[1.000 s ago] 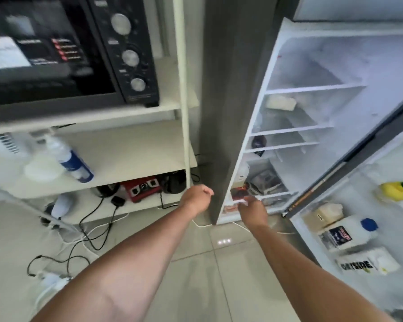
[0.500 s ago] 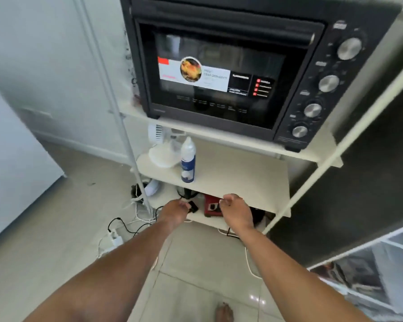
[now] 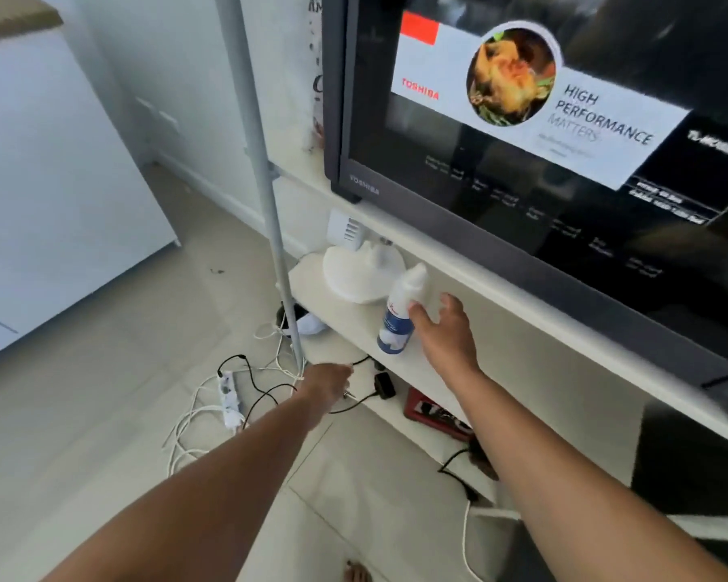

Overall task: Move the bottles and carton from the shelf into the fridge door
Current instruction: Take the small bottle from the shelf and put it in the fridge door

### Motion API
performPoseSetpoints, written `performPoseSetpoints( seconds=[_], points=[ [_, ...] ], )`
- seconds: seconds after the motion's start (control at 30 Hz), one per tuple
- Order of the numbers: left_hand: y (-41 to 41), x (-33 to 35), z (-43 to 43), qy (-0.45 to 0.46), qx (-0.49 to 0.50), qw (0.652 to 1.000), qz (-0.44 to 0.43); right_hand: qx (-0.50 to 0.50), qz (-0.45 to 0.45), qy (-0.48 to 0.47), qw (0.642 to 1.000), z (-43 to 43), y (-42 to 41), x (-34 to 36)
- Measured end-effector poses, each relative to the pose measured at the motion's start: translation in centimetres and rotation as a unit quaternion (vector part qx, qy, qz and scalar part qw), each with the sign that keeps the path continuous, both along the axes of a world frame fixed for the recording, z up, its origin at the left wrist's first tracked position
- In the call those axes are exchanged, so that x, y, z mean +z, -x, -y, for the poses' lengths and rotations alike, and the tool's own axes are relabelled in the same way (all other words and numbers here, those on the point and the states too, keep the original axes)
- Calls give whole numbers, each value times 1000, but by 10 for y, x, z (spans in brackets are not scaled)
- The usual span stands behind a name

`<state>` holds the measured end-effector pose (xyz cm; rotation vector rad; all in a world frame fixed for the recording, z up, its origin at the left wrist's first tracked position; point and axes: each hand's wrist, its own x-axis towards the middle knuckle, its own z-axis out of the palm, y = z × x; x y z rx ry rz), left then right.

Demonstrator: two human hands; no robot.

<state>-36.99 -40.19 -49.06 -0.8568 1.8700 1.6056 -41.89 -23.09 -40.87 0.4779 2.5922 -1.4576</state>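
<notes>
A white bottle with a blue label (image 3: 400, 315) stands upright on the middle shelf (image 3: 345, 317) of a white rack, under the oven. My right hand (image 3: 444, 331) is just to its right with fingers spread; the thumb touches the bottle's side but the hand has not closed around it. Lower down and to the left, in front of the rack's post, my left hand (image 3: 326, 384) is loosely curled and holds nothing. The fridge is out of view.
A black Toshiba oven (image 3: 522, 170) fills the shelf above. A white fan base (image 3: 360, 273) stands behind the bottle. The rack's post (image 3: 265, 195) rises at left. Cables and a power strip (image 3: 230, 396) lie on the tiled floor; a red device (image 3: 433, 413) sits on the bottom shelf.
My view swung from the open fridge to the rack and moved in close. My right hand rose from the shelf's front edge to the bottle's side; my left hand stayed low.
</notes>
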Motion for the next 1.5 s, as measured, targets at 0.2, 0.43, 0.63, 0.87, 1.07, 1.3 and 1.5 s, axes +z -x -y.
performPoseSetpoints(
  seconds=[0.2, 0.43, 0.63, 0.87, 1.07, 1.3, 1.5],
  points=[
    [57, -3, -18, -47, -3, 998, 38, 28, -3, 29, 999, 1, 45, -11],
    [93, -11, -34, -102, 0, 995, 13, 33, 6, 24, 999, -3, 58, -24],
    [91, -12, -41, -92, -11, 996, 12, 4, 11, 45, 999, -10, 51, -24],
    [51, 8, -44, -52, -37, 998, 15, -14, 23, 89, 996, -17, 9, -16],
    [-6, 41, -49, -41, -102, 994, -7, -67, 17, 116, 991, -25, -61, 9],
    [-96, 79, -66, -22, -228, 972, -52, -149, -12, 142, 979, -44, -166, 45],
    [-172, 88, -106, -28, -323, 945, -38, -233, -16, 160, 959, -81, -266, 58]
  ],
)
